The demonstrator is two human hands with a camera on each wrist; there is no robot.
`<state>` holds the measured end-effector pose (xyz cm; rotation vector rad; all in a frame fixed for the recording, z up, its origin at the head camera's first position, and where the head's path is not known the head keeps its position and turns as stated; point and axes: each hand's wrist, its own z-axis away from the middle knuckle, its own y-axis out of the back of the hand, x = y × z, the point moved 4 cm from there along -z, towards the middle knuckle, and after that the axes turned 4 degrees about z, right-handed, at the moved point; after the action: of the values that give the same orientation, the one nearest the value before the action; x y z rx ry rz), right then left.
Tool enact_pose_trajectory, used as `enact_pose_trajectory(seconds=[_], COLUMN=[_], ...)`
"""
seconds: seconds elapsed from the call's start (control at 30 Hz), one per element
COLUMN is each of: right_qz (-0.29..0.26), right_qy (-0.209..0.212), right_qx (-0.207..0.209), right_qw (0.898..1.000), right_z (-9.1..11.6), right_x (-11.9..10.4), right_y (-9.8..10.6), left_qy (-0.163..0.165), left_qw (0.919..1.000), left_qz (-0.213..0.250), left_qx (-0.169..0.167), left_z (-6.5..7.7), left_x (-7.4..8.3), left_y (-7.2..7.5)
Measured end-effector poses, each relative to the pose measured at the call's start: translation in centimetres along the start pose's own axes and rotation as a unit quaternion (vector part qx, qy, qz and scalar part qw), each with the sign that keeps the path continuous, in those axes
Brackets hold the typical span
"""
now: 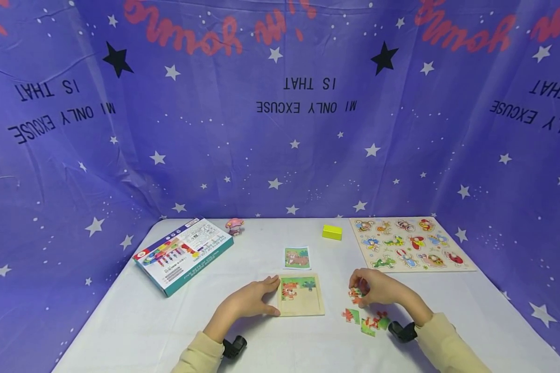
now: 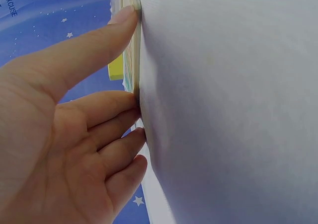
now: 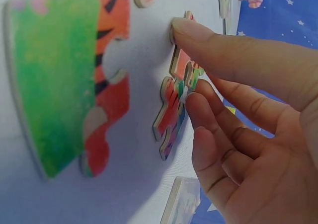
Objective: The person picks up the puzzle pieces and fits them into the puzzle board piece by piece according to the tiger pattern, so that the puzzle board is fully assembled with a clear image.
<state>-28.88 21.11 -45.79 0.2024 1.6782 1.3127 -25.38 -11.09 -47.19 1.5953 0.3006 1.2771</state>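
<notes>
A shallow wooden puzzle tray (image 1: 302,305) lies in the middle of the table, with several joined pieces along its top and left. My left hand (image 1: 251,299) rests against the tray's left side, thumb at the near corner and fingertips towards the far corner. To the right of the tray, my right hand (image 1: 378,286) pinches a red-and-orange striped puzzle piece (image 3: 182,61) between thumb and fingers, close to the tabletop. Another striped piece (image 3: 169,107) shows beside those fingers. Nearer me lie several loose pieces, among them a green-and-orange one (image 1: 352,316).
A picture card (image 1: 297,258) lies behind the tray. Further back stand a yellow block (image 1: 332,232) and a small pink figurine (image 1: 235,226). A flat game box (image 1: 184,254) is at the left, an insect puzzle board (image 1: 410,246) at the right. Purple curtains (image 1: 280,155) surround the table.
</notes>
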Motion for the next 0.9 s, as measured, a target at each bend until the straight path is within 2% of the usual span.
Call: enact_pose_trajectory(seconds=[0.37,0.67,0.9], right_qz=[-0.004,0.007,0.008], right_qy=[0.022,-0.008,-0.011], right_qx=[0.011,0.008,0.012], right_qw=[1.000,1.000,1.000], right_z=[0.11,-0.15,-0.14], right_x=[0.14,0.09,0.10], right_y=[-0.05,-0.16,-0.18], left_qy=[-0.004,-0.006,-0.006], left_qw=[1.0000,1.0000,1.0000], left_qz=[-0.004,-0.004,-0.004], left_qx=[0.001,0.001,0.002], left_z=[-0.05,-0.02,0.03], left_x=[-0.05,-0.02,0.12], left_y=[-0.04,0.00,0.03])
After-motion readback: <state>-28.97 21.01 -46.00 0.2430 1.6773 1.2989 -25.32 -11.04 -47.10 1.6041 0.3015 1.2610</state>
